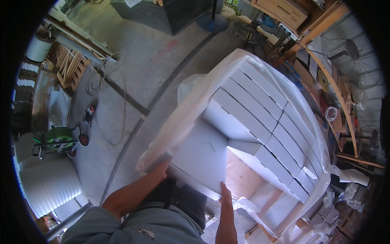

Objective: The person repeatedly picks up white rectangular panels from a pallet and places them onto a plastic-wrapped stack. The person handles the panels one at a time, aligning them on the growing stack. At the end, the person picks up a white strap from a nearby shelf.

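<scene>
A flat white cardboard box (199,156) is held in front of my waist, at the near left part of a large plastic-lined crate. My left hand (165,168) grips its left corner, with the fingers mostly hidden by the box. At the near right corner, my right hand (224,191) is closed on the edge, thumb lying along the top. Rows of similar white boxes (248,112) stand packed on edge in the crate. Translucent plastic sheeting (183,118) drapes over its sides. Bare wood (243,171) shows at the crate's bottom, right of the held box.
On the floor at left are a green hose reel (59,137) with wheels and a white ribbed roll (48,183). A cable (124,118) trails over the concrete. Wooden shelving (331,93) and a fan (351,51) stand at right. A dark block (158,16) sits at the back.
</scene>
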The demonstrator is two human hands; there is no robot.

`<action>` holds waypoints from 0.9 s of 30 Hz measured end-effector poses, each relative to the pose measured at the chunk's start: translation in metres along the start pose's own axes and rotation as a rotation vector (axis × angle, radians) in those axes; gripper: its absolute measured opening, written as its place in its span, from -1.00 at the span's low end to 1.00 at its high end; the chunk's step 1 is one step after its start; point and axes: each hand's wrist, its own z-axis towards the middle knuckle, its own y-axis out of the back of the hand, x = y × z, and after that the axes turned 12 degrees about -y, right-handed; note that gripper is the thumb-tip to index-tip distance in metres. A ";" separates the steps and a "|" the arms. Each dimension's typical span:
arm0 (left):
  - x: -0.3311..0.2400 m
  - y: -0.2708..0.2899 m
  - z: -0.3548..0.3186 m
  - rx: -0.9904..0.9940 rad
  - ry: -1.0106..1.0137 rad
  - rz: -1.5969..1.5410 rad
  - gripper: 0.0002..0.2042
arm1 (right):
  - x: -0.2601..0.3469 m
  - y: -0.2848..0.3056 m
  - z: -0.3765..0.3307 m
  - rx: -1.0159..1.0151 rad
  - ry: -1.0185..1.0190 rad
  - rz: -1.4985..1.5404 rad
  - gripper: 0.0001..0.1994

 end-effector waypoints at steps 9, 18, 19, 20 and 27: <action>-0.095 -0.051 -0.047 0.192 -0.203 -0.176 -0.41 | 0.052 0.004 -0.023 0.484 0.003 0.647 -0.15; -0.112 -0.108 -0.012 0.197 -0.341 -0.060 -0.37 | 0.092 -0.025 -0.093 0.136 0.676 0.157 -0.45; -0.117 -0.119 -0.008 0.207 -0.327 -0.044 -0.35 | 0.099 -0.027 -0.102 -0.061 0.781 -0.105 -0.53; -0.123 -0.128 -0.005 0.202 -0.305 -0.019 -0.34 | 0.109 -0.028 -0.108 -0.100 0.833 -0.190 -0.55; -0.167 -0.184 0.001 0.281 -0.407 0.187 -0.16 | 0.179 -0.054 -0.091 0.137 0.556 0.658 -0.20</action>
